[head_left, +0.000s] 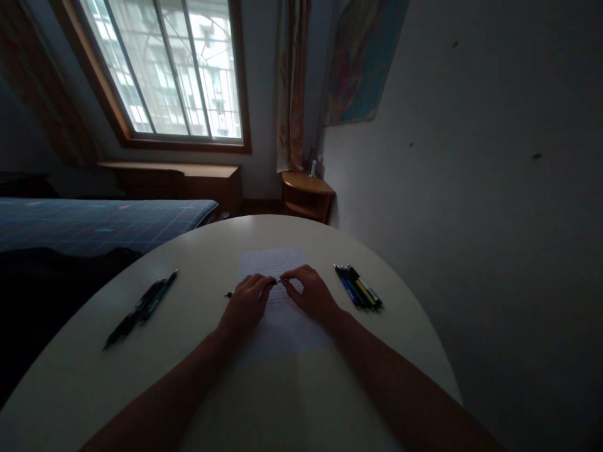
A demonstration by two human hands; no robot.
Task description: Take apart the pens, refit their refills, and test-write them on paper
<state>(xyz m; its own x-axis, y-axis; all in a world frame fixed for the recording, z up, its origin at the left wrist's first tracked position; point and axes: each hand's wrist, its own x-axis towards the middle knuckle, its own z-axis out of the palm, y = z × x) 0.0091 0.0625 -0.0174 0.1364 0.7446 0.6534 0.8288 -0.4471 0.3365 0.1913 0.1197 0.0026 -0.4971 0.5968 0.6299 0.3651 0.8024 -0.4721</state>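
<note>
My left hand [248,300] is closed around a dark pen [228,294], one end of which sticks out to the left of the fingers. The other end points right, where my right hand [308,290] pinches a small piece at the pen's tip [281,280] between thumb and fingertips. Whether that piece is joined to the barrel or apart from it, I cannot tell. Both hands are above a sheet of paper [276,258] with lines of writing or print. The palms and most of the barrel are hidden.
Several dark pens [141,307] lie on the round white table [254,229] at left. A row of several pens [358,287] with blue, green and yellow parts lies at right. Beyond are a bed [103,216], a corner shelf [308,184] and a wall [447,207] close on the right.
</note>
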